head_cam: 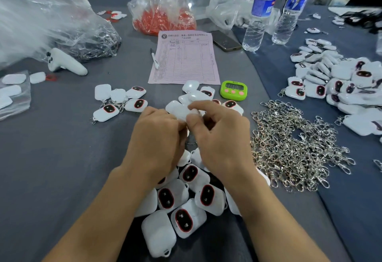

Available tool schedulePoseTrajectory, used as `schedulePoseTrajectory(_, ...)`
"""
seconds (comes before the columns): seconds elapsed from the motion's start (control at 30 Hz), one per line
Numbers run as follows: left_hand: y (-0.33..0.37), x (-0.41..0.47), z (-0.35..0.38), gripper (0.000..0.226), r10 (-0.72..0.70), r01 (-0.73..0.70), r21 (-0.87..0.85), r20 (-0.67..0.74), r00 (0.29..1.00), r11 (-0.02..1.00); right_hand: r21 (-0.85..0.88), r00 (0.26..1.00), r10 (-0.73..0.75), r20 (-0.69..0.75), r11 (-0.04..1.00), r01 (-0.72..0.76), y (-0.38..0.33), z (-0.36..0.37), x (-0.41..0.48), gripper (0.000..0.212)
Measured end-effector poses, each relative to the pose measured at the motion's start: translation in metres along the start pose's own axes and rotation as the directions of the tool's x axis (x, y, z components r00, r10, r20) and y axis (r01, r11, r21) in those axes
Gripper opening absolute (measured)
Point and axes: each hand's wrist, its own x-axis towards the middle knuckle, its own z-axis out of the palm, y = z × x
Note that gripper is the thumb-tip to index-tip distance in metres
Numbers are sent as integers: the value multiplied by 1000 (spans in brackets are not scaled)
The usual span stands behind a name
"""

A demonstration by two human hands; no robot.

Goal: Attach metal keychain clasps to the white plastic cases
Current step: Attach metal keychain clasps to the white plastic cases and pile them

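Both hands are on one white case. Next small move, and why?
Probably finish hooking a clasp onto the case: the left hand and right hand both pinch it, hiding whether one is attached. The clasp pile lies to the right.

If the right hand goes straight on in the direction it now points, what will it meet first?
Probably the loose white cases just beyond the case that the right hand pinches together with the left hand; after them the pink form. Depth is unclear in this view.
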Motion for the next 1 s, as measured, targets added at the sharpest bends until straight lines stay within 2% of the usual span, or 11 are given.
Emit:
schedulePoseTrajectory(0.1, 3, -1, -3, 23, -256, 243, -321, 2, 967, 915, 291, 981, 191, 21, 938, -189, 1, -6, 9, 14)
schedulePoseTrajectory(0.17, 2, 2, -3, 22, -440, 435, -643, 165, 882, 630, 527, 938, 324, 124, 779, -339, 0, -13, 15, 20)
schedulePoseTrajectory(0.33, 3, 7, -4, 22, -370, 496, -817, 382, 847, 295, 684, 876, 373, 306, 555, -474, 0, -12, 16, 30)
schedulePoseTrajectory(0.4, 2, 7, -5, 21, -402, 498, -812, 364, 840, 306, 687, 879, 374, 296, 555, -468, 1, -12, 17, 28)
schedulePoseTrajectory(0.47, 1, 3, -5, 21, -418, 444, -696, 223, 881, 565, 595, 926, 337, 168, 714, -368, 2, -12, 14, 20)
schedulePoseTrajectory(0.53, 1, 0, -5, 25, -237, 247, -284, 70, 969, 926, 255, 992, 129, -12, 959, -122, 4, -8, 7, 12)
schedulePoseTrajectory(0.6, 3, -1, -5, 26, -52, 52, 4, 7, 999, 999, -36, 997, -74, -23, 997, 73, -2, 1, -5, 17)
schedulePoseTrajectory(0.7, -1, 0, -5, 27, 1, 4, 98, -50, 999, 995, 79, 999, -7, -39, 997, 10, -3, 6, -5, 14)
schedulePoseTrajectory(0.8, 4, -2, -5, 27, -207, 198, -203, -21, 978, 959, 427, 957, 289, 21, 863, -270, 2, -5, 10, 15)
schedulePoseTrajectory(0.9, 13, 2, -4, 24, -450, 481, -745, 270, 851, 463, 616, 891, 417, 179, 659, -432, 5, -11, 17, 19)
schedulePoseTrajectory(1.0, 13, 3, -5, 23, -423, 486, -781, 316, 849, 393, 665, 856, 447, 261, 559, -495, 7, -12, 19, 20)
